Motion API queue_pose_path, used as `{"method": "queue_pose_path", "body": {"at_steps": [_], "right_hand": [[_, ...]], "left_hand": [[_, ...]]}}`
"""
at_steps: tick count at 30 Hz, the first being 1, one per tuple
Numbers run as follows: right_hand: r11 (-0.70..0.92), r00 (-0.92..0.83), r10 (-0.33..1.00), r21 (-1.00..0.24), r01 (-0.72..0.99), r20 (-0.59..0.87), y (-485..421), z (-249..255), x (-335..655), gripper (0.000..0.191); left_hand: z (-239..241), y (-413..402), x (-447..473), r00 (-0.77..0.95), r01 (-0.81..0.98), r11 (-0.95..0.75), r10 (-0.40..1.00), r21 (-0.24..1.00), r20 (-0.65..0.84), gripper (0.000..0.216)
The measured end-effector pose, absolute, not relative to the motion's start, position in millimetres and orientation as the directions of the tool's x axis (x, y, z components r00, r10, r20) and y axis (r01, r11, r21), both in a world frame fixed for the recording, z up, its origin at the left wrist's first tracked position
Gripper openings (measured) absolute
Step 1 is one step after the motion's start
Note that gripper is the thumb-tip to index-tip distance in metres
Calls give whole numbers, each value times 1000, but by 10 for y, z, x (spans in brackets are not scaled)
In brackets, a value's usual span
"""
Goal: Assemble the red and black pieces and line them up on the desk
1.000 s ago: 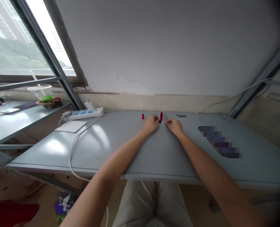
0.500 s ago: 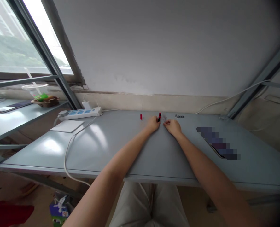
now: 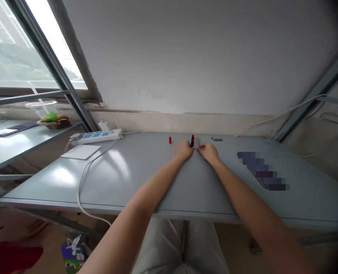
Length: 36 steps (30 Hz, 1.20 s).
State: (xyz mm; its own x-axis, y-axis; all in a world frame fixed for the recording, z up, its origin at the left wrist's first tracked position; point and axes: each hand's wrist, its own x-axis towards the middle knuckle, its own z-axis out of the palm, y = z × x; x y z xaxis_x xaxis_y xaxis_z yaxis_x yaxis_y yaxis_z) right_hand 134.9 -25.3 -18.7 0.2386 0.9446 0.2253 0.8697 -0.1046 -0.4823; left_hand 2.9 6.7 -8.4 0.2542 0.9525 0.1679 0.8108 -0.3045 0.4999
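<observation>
Both my hands rest far out on the grey table (image 3: 163,179), close together. My left hand (image 3: 184,149) has its fingers curled and pinches a small red and black piece (image 3: 192,140) that stands at its fingertips. My right hand (image 3: 209,152) is curled too, its fingertips meeting the left hand's at a small pale thing I cannot make out. A lone small red piece (image 3: 170,140) stands to the left of my left hand. A short row of tiny dark parts (image 3: 217,139) lies to the right, near the wall.
A white power strip (image 3: 96,136) with a cable trailing over the front edge lies at the table's left rear, a white pad (image 3: 81,151) beside it. A blurred dark flat object (image 3: 262,171) lies at right. A neighbouring table at far left holds a drink cup (image 3: 40,108).
My hands have drawn closer together, the right fingertips now meeting the left beside the red and black piece. The view shifted slightly.
</observation>
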Motion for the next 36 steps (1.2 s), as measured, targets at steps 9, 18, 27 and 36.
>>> {"method": "queue_pose_path", "body": {"at_steps": [9, 18, 27, 36], "right_hand": [[-97, 232, 946, -485, 869, 227, -248, -193, 1347, 22], [-88, 225, 947, -487, 869, 231, -254, -193, 1351, 23], [-92, 220, 951, -477, 874, 219, -250, -197, 1358, 24], [-29, 120, 969, -389, 921, 214, -361, -51, 1257, 29]], "left_hand": [[81, -119, -227, 351, 877, -454, 828, 156, 438, 26], [116, 88, -662, 286, 915, -363, 892, 175, 351, 47], [25, 149, -759, 177, 821, -278, 954, 498, 241, 35], [-8, -113, -663, 157, 460, -363, 932, 810, 328, 22]]}}
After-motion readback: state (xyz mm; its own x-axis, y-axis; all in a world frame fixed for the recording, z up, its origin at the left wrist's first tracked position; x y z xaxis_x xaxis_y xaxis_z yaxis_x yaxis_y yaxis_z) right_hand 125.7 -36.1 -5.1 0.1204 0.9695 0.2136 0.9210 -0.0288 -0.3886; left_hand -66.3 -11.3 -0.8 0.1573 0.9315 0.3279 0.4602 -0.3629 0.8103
